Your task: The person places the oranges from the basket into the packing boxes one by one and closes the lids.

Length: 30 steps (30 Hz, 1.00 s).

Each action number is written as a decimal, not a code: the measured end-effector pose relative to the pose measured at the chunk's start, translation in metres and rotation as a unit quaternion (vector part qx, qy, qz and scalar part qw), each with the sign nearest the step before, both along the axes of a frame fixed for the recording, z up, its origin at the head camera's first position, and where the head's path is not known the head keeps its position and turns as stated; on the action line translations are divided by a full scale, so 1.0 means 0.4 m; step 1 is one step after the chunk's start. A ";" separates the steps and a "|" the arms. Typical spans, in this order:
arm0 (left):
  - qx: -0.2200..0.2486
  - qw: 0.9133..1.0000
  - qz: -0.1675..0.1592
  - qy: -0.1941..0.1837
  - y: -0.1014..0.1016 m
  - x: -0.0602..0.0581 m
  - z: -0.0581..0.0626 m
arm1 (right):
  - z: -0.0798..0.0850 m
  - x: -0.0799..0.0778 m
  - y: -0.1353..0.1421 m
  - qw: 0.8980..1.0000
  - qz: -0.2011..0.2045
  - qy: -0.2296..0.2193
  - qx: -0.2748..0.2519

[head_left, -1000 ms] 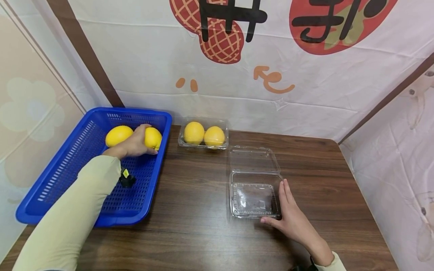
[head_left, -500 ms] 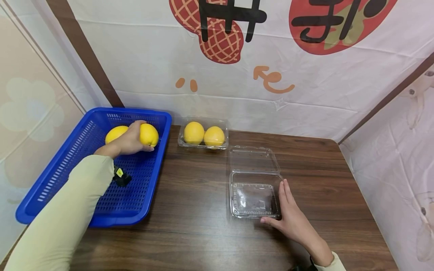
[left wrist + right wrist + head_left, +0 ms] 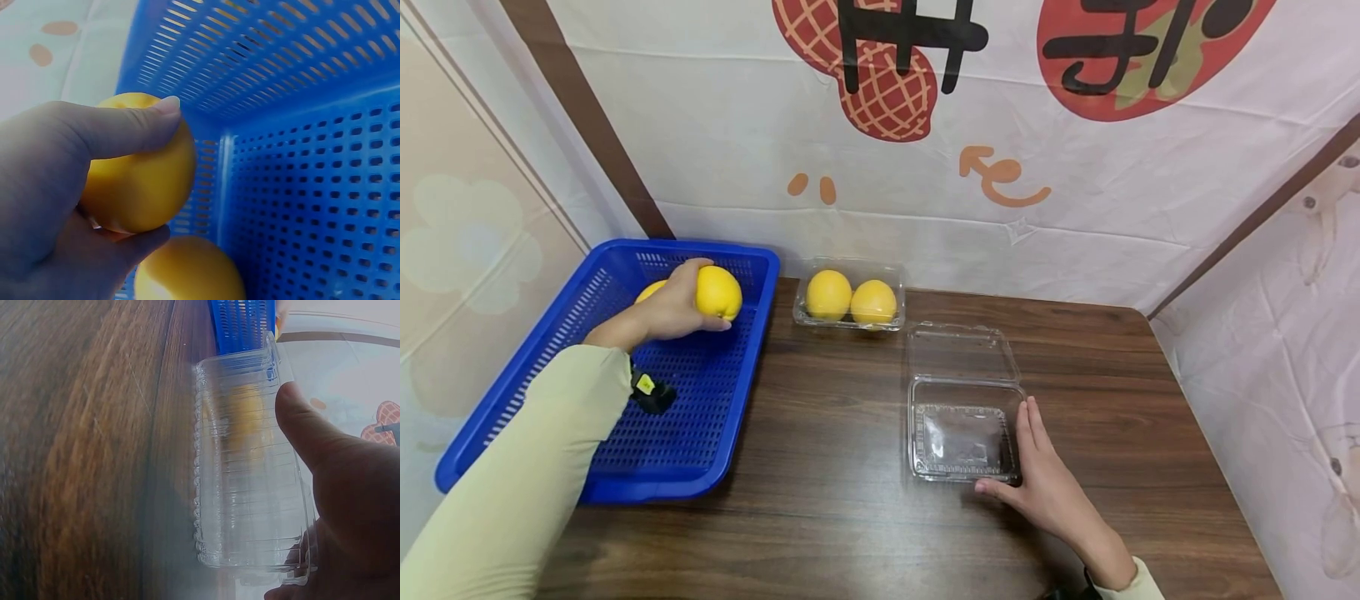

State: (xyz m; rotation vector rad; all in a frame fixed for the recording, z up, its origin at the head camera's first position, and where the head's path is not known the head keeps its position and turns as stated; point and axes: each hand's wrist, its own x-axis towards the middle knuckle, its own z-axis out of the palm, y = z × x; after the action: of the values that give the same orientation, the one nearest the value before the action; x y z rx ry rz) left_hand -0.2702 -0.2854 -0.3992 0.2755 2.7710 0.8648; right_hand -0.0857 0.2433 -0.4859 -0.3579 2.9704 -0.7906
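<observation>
My left hand (image 3: 672, 307) grips a round yellow orange (image 3: 718, 293) over the blue plastic basket (image 3: 748, 367). In the left wrist view, the thumb lies across this orange (image 3: 147, 181) and the fingers are under it. Another orange (image 3: 190, 272) is in the basket beneath, mostly covered by the hand in the head view. My right hand (image 3: 1048, 483) rests with straight fingers along the right side of a clear plastic clamshell box (image 3: 962, 442), thumb at its front corner. The box stands with its lid (image 3: 962, 354) folded back, and no fruit is in it.
A second clear box (image 3: 801, 317) holding two oranges (image 3: 829, 295) stands at the back of the wooden table (image 3: 827, 467), against the printed cloth wall (image 3: 715, 150). The basket's raised rim lies between the left hand and the clear boxes.
My left hand has drawn the orange up and to the left from the basket's right end, covering more of the other orange. The right hand and its box have stayed put.
</observation>
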 end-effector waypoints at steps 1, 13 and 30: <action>-0.003 1.000 0.000 0.003 -0.001 0.001 0.005 | -0.001 0.000 0.000 1.000 0.000 0.001 0.001; 0.009 1.000 -0.015 0.026 0.003 0.019 0.067 | 0.007 0.000 -0.004 1.000 0.000 0.004 0.004; 0.010 0.997 -0.054 0.057 0.044 0.047 0.131 | 0.004 0.000 -0.002 1.000 -0.003 -0.002 0.006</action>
State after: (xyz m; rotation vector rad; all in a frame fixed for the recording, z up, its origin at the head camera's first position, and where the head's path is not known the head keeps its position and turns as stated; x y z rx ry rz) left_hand -0.2513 -0.2679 -0.3469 0.4891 2.8217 0.8771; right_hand -0.0856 0.2425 -0.4845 -0.3470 2.9723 -0.7732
